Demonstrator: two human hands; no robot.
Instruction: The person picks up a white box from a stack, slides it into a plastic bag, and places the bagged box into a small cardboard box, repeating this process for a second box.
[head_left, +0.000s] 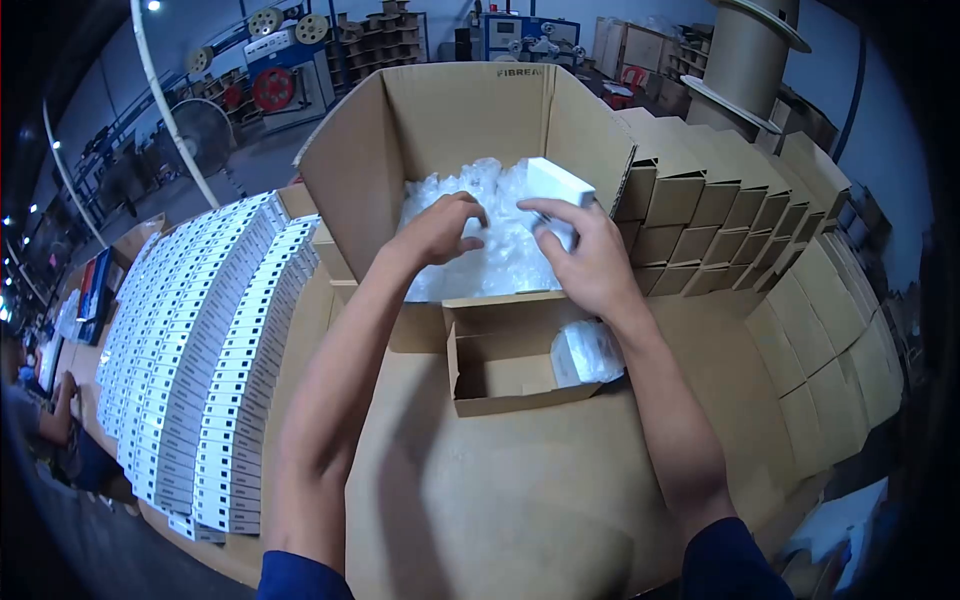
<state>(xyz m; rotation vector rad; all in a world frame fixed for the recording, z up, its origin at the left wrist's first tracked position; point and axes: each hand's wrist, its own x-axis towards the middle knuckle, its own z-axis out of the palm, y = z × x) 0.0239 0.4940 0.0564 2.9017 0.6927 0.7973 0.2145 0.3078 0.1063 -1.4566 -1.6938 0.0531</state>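
Observation:
Both hands are over a large open carton (350, 170) filled with clear bubble-wrapped items (455, 270). My left hand (443, 228) has its fingers curved and apart, with nothing between them, above the wrap. A white box-shaped piece (558, 182) is at the fingers of my right hand (590, 250), which is closed on it near the carton's right side. Below the large carton stands a small open cardboard box (525, 403). At its right end lies one bubble-wrapped white item (585, 353); the left part of its inside shows bare cardboard.
Long stacked rows of white units (190, 350) stand at the left. Folded small cardboard boxes (700, 205) are piled at the right, with more (830, 350) nearer. Another person's arm (55, 415) shows at the far left. Spools and machines are behind.

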